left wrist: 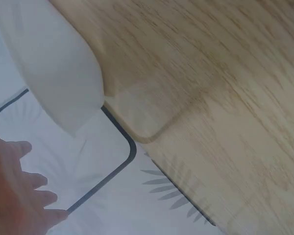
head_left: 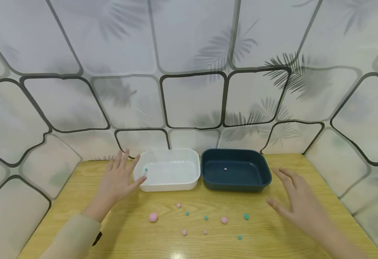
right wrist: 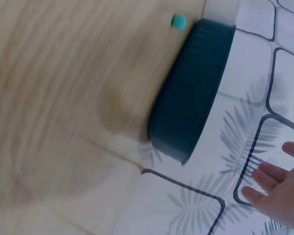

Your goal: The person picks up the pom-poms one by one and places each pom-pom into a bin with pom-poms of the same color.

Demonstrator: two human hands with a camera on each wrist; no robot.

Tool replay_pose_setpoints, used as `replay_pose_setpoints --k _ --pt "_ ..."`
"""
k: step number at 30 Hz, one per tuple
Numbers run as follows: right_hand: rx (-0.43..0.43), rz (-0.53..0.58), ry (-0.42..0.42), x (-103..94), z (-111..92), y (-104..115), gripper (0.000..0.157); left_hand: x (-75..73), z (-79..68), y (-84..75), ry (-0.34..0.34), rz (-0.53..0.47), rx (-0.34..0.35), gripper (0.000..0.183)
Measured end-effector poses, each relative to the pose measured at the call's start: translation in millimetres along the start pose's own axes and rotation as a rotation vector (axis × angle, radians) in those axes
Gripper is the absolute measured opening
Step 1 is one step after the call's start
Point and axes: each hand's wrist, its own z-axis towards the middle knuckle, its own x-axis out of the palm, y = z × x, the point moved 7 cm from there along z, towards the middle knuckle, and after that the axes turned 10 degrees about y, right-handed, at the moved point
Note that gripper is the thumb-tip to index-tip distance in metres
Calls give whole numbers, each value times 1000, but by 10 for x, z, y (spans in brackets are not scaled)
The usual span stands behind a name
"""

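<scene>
A white rectangular dish (head_left: 171,187) and a dark blue one (head_left: 237,187) stand side by side at the table's back. A small teal ball (head_left: 146,169) lies in the white dish and a small pink ball (head_left: 225,169) in the blue. At the white dish's left side, my left hand (head_left: 119,180) has its fingers spread and holds nothing; its thumb overlaps the rim in the head view, and contact cannot be told. To the right of the blue dish, my right hand (head_left: 300,205) hovers with loosely extended fingers, also holding nothing.
In front of the dishes lie several loose balls, among them a large pink ball (head_left: 153,217), another pink ball (head_left: 224,220) and a teal ball (head_left: 246,216). The wooden table (head_left: 127,233) meets a patterned backdrop (head_left: 192,100) behind and at both sides.
</scene>
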Motion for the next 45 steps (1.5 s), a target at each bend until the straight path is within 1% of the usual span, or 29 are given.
replay_pose_setpoints --k 2,6,11,13,17,21,23,26,33,37,40,45 --pt "-3 34 2 42 -34 42 91 16 17 -2 8 -4 11 83" --pt "24 105 20 146 -90 87 82 48 48 1 8 -15 30 82" --pt "57 178 28 276 -154 114 71 132 95 13 27 -9 42 82" --pt "52 196 15 319 -182 126 67 173 111 16 45 -13 46 82" --pt "16 241 -20 393 -219 136 59 226 133 15 47 -30 60 80" --pt "-15 310 -25 474 -236 117 52 282 162 25 45 -26 68 80" --pt "-15 348 -19 518 -241 94 49 306 179 33 49 -23 69 81" --pt "3 417 -8 585 -233 42 44 333 198 47 60 -26 69 81" --pt "102 590 40 780 -193 -125 33 339 194 53 89 -52 74 79" --pt "141 704 77 888 -190 -191 31 344 196 35 101 -57 85 80" --pt "143 757 100 959 -179 -205 30 348 195 19 107 -61 98 81" --pt "152 797 149 1074 -158 -196 31 348 193 2 131 -78 112 81"
